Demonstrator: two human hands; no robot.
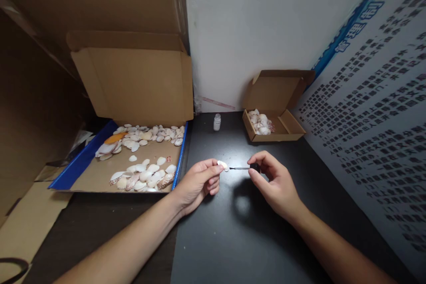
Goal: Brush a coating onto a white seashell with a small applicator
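Between the thumb and fingers of my left hand (203,177) is a small white seashell (222,165). My right hand (271,179) pinches the black cap of a small brush (240,168). The thin brush points left, its dark tip just short of the shell, with a narrow gap between them. Behind both hands an uncapped small glass bottle (217,122) with a pale label stands upright on the dark table (213,244).
At the left, an open blue-edged cardboard box (96,173) holds many shells in groups and an orange piece (115,138). A smaller open cardboard box (293,127) with piled shells stands at the back right. A white wall (266,22) and a printed panel (376,111) bound the table.
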